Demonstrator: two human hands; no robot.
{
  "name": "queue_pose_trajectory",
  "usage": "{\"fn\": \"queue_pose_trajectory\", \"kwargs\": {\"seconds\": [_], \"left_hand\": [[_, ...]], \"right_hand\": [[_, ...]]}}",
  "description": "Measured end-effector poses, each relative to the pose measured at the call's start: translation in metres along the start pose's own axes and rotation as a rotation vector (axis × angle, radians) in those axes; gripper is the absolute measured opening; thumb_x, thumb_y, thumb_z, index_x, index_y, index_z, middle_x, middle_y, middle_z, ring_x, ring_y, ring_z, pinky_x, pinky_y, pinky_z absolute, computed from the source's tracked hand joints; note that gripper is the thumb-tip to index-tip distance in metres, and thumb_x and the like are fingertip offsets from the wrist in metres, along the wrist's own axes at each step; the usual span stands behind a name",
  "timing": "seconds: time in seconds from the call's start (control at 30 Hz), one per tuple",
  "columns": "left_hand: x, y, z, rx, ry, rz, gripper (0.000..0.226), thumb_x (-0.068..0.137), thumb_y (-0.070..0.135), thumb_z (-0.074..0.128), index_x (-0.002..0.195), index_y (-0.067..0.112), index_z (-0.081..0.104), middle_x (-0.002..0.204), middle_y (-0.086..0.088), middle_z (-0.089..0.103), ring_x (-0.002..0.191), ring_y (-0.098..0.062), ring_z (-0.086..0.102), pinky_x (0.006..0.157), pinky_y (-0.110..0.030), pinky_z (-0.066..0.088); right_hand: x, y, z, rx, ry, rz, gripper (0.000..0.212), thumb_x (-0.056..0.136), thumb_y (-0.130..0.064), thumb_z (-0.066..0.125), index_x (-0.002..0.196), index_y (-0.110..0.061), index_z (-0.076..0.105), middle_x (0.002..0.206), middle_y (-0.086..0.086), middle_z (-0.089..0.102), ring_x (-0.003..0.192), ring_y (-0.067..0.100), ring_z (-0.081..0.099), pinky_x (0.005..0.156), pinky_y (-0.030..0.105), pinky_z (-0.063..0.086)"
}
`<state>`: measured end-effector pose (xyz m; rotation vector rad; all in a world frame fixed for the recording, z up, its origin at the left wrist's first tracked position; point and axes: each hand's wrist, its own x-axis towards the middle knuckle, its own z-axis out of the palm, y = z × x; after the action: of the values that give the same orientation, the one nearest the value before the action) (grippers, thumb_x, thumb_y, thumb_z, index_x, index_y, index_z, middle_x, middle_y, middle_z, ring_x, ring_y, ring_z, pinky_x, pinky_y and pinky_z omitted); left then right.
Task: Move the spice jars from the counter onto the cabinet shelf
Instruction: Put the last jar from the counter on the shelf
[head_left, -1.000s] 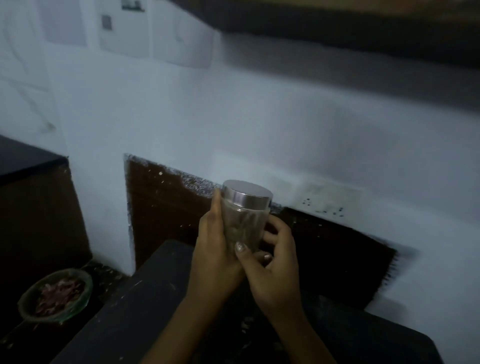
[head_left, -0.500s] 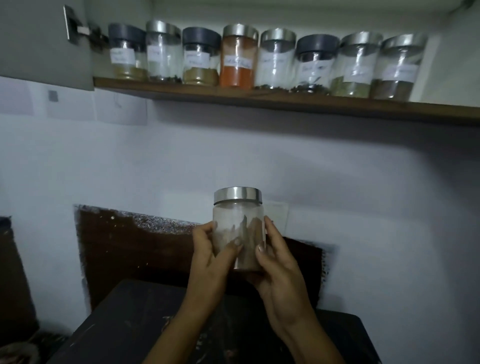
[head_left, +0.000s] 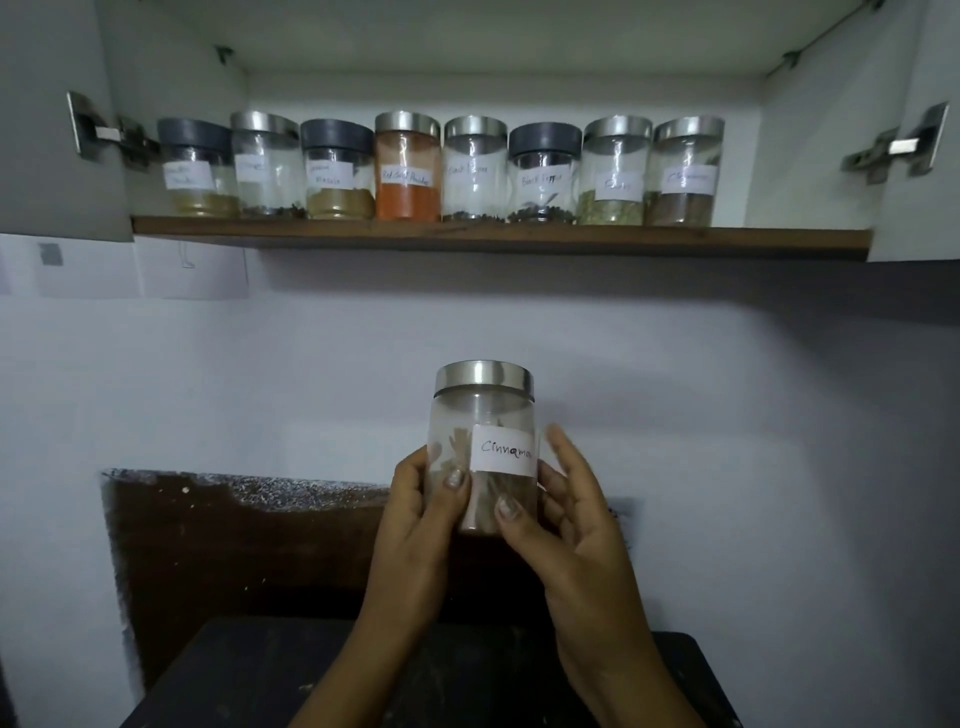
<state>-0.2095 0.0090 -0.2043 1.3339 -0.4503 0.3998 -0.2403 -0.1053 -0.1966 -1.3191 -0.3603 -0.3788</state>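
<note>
A clear glass jar (head_left: 483, 415) with a steel lid and a white label reading "Cinnamon" is held upright in front of the white wall, well below the shelf. My left hand (head_left: 415, 519) grips its left side with the thumb across the front. From the right, my right hand (head_left: 566, 519) holds it with the thumb on the lower front and the fingers spread behind. Above, the wooden cabinet shelf (head_left: 467, 240) carries a row of several labelled spice jars (head_left: 408, 166), some steel-lidded, some with dark lids.
Both cabinet doors stand open, with hinges at the left (head_left: 98, 132) and right (head_left: 898, 150). A dark counter (head_left: 249, 675) lies below my forearms. A brown patch (head_left: 234, 540) marks the wall behind it.
The view has tilted up from the counter to the open cabinet. Both hands have lifted the jar and turned it, so its label now faces me.
</note>
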Motion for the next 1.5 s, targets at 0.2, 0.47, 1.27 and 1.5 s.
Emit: {"fn": "queue_pose_trajectory", "kwargs": {"seconds": [0.2, 0.47, 1.27, 1.5], "left_hand": [[-0.003, -0.009, 0.02, 0.039, 0.085, 0.017, 0.019, 0.087, 0.042, 0.046, 0.1, 0.029, 0.042, 0.098, -0.002, 0.061, 0.082, -0.003, 0.066, 0.07, -0.027, 0.052], [-0.011, -0.016, 0.041, 0.259, -0.017, 0.134, 0.037, 0.081, 0.059, 0.048, 0.11, 0.037, 0.046, 0.114, 0.006, 0.05, 0.103, 0.006, 0.053, 0.081, -0.011, 0.047], [0.118, 0.004, 0.23, 0.281, -0.19, 0.507, 0.035, 0.088, 0.02, 0.06, 0.108, 0.042, 0.041, 0.105, 0.025, 0.058, 0.1, 0.01, 0.057, 0.076, -0.007, 0.047], [0.191, 0.033, 0.284, 0.359, -0.153, 0.661, 0.035, 0.09, 0.02, 0.056, 0.121, 0.026, 0.043, 0.114, 0.012, 0.055, 0.103, 0.003, 0.053, 0.084, -0.013, 0.046]], "right_hand": [[-0.004, -0.007, -0.015, 0.005, 0.09, 0.013, 0.079, 0.046, -0.037, 0.076, 0.119, -0.045, 0.05, 0.112, -0.016, 0.065, 0.101, 0.003, 0.064, 0.07, 0.016, 0.054], [-0.006, -0.004, -0.041, -0.049, 0.226, -0.037, 0.066, 0.054, -0.009, 0.081, 0.109, -0.035, 0.054, 0.11, -0.018, 0.063, 0.1, 0.003, 0.062, 0.066, 0.009, 0.051], [0.121, -0.093, -0.2, -0.52, 0.405, -0.426, 0.07, 0.079, -0.021, 0.069, 0.137, -0.042, 0.036, 0.111, -0.016, 0.053, 0.096, -0.009, 0.053, 0.073, 0.006, 0.046], [0.196, -0.142, -0.23, -0.555, 0.384, -0.552, 0.07, 0.083, -0.019, 0.066, 0.143, -0.031, 0.031, 0.122, 0.004, 0.056, 0.109, 0.012, 0.057, 0.095, 0.034, 0.049]]}}
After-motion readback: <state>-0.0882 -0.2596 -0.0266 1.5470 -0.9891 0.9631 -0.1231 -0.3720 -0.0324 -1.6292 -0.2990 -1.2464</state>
